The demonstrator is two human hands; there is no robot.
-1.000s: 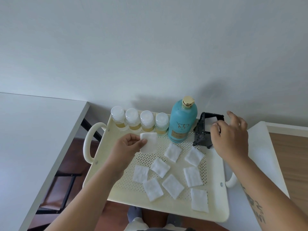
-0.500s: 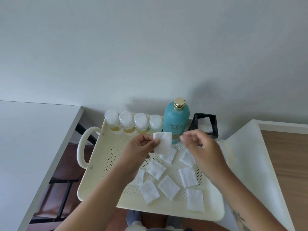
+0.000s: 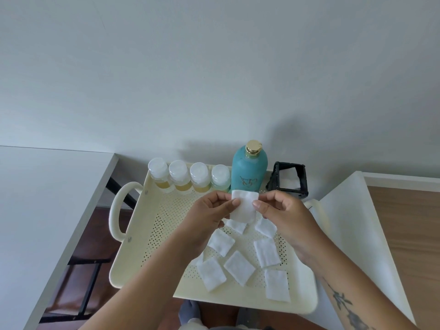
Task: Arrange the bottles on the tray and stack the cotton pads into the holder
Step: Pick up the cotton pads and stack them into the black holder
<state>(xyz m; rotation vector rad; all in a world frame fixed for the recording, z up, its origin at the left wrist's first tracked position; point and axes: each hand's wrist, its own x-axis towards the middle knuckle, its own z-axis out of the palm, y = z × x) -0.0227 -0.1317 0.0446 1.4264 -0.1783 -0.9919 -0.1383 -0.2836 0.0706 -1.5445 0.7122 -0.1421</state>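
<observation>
A: What are the fingers doing rn?

B: Both sets pinched on one cotton pad (image 3: pixel 245 206), mid-frame, held up off the tray. Left hand (image 3: pixel 209 214) has its left edge, thumb on the front; right hand (image 3: pixel 283 211) nips the right edge w/ thumb and forefinger (image 3: pixel 258 205). So it's shared between the two, neither grip wide.

A: Which step is that?

B: Looks like the pad-stacking part, prob a handover or squaring it up. Bottles seem done: four small bottles (image 3: pixel 189 177) in a row along the tray's far edge, teal bottle (image 3: pixel 249 172) upright just right of them.

A: And the holder?

B: Black holder (image 3: pixel 289 181), upper right of the hands at the tray's (image 3: pixel 133 234) far right corner. Something white shows inside, can't tell how many pads.

A: Next move?

B: I'd guess one hand lets go, other carries the pad up-right and drops it flat thru the open top. Several loose pads (image 3: pixel 239 267) lie spread on the tray below the hands, so lots left to do
</observation>
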